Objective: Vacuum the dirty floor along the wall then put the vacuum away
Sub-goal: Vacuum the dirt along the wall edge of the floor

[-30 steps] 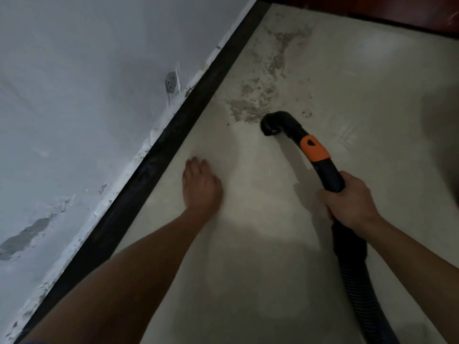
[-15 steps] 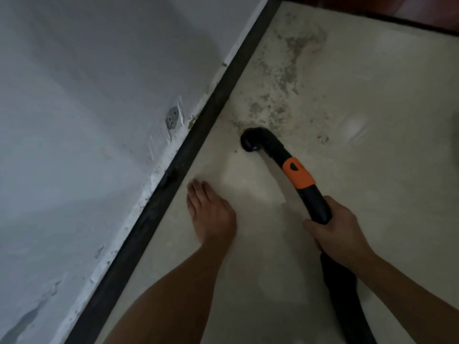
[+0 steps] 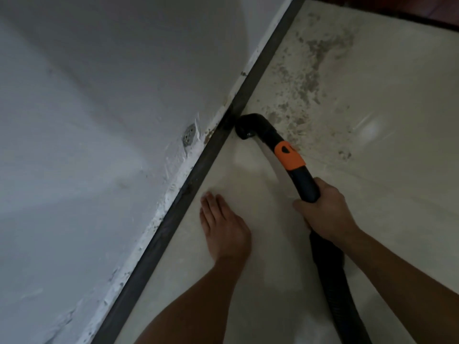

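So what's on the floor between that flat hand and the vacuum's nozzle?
Nothing but bare pale floor, in the head view. The left hand rests flat on it; the nozzle sits by the dark skirting, the dirt beyond it.

The vacuum (image 3: 306,185) is a black tube with an orange collar (image 3: 289,156) behind its curved nozzle (image 3: 246,127). The nozzle mouth sits on the pale floor (image 3: 372,232), right against the dark baseboard (image 3: 211,155) under the white wall (image 3: 99,120). The tube slants to 5 o'clock, where the right hand (image 3: 327,216) grips it, and the ribbed hose (image 3: 341,309) carries on beyond. Grey dirt (image 3: 310,78) spreads from the nozzle towards 1 o'clock.
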